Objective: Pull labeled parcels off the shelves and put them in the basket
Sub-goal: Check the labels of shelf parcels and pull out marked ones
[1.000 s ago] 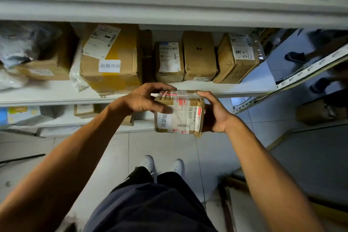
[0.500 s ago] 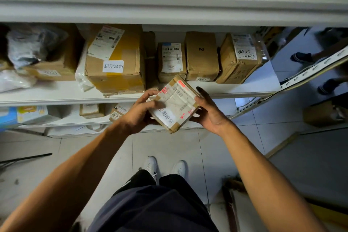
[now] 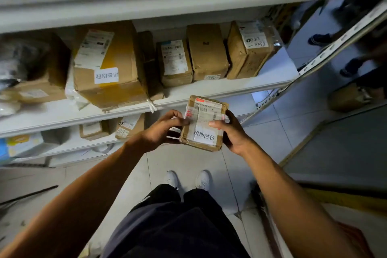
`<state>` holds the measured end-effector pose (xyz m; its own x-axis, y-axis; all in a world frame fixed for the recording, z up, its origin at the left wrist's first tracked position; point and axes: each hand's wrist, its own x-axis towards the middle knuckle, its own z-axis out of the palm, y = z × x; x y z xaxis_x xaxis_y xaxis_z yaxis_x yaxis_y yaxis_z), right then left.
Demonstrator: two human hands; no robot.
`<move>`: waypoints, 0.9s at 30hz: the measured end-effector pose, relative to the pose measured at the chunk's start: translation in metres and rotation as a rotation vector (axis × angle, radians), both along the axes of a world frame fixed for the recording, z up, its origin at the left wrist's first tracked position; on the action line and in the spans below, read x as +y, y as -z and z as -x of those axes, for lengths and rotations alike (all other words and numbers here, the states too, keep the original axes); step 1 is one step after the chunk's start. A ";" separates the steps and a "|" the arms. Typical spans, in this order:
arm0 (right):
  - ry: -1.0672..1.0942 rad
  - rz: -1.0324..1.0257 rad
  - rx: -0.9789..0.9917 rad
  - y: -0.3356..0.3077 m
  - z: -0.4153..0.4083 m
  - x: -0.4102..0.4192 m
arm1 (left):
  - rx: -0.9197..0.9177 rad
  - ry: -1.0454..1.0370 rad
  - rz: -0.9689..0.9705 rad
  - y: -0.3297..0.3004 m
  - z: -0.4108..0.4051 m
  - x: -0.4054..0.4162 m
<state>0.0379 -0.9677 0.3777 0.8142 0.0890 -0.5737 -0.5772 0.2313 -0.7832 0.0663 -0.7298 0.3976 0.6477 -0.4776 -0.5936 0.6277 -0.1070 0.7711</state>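
Note:
A small brown cardboard parcel (image 3: 203, 123) with a shipping label and a white sticker with printed characters is held in front of the middle shelf (image 3: 209, 93), above the floor. My left hand (image 3: 162, 130) grips its left edge with curled fingers. My right hand (image 3: 231, 132) holds its right side, thumb lying across the label. The labelled face points up at the camera. No basket is in view.
The middle shelf carries a large box with a white sticker (image 3: 109, 67), a labelled small box (image 3: 174, 62), a box marked "2" (image 3: 206, 50) and a taped box (image 3: 250, 48). Lower shelf holds small parcels (image 3: 127, 125). Another person's shoes (image 3: 318, 38) stand far right. My white shoes (image 3: 186, 179) are below.
Both hands have turned the parcel so its labelled face points up, and shifted it slightly right. The camera view has tilted a little.

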 end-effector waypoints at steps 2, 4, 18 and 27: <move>0.053 0.005 -0.007 -0.001 0.013 -0.008 | -0.028 0.046 -0.001 0.000 -0.003 -0.009; 0.128 0.017 -0.010 -0.004 0.030 -0.015 | -0.050 0.130 0.015 -0.001 -0.006 -0.021; 1.021 -0.038 0.043 -0.003 0.220 -0.060 | -0.055 0.680 0.041 0.005 0.057 -0.166; 1.355 -0.161 0.013 0.008 0.391 -0.103 | -0.006 1.058 0.022 0.004 0.186 -0.289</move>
<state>-0.3533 -1.0704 0.3696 0.3102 -0.7015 -0.6416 0.1661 0.7045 -0.6899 -0.1200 -1.0186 0.3936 -0.1014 -0.8111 -0.5761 0.2193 -0.5830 0.7823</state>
